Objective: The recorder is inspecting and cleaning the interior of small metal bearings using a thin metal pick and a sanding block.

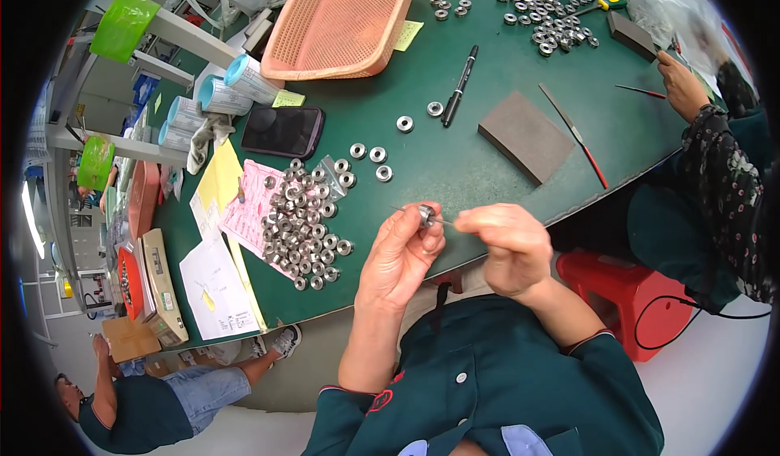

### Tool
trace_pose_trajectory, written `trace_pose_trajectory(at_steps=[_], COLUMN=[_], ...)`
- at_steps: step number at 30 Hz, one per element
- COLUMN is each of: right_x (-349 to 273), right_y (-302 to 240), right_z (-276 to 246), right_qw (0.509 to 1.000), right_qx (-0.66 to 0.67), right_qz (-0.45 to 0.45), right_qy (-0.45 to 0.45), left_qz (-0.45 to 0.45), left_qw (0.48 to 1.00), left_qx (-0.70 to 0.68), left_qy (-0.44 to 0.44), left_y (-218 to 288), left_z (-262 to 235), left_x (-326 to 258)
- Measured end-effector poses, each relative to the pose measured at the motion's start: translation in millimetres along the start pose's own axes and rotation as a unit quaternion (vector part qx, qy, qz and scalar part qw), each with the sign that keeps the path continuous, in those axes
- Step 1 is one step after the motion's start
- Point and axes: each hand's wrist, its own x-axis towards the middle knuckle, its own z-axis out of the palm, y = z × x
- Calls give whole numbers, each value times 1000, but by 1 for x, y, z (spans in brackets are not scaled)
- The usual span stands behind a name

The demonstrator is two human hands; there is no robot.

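Note:
Above the table's near edge, my left hand is closed around a small shiny metal ring, held between thumb and fingers. A thin metal rod runs through the ring's hole, its tip showing on the left side. My right hand pinches the rod's other end, with the fingertips closed. To the left lies a heap of similar metal rings on a pink sheet. Several loose rings are spread beyond my left hand.
A grey-brown block and a red-handled file lie ahead right, near a black marker. A phone and an orange basket are farther left. A co-worker's hand touches another block. A red stool stands right.

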Motion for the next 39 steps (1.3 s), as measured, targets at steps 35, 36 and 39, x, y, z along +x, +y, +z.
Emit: trace_pose_trajectory(at_steps=[35, 36, 39], right_x=[-1, 2, 11], right_y=[-7, -8, -29], right_z=[-14, -15, -33], right_qw=[995, 996, 991], right_qx=[-88, -73, -87], right_qz=[-51, -49, -57], right_qy=[-21, -16, -87], left_qz=[14, 17, 33], left_qw=[1000, 1000, 999], left_qx=[-15, -14, -19], left_qy=[-4, -2, 12], left_y=[-8, -5, -3], left_z=[8, 4, 1], left_x=[-2, -4, -6])
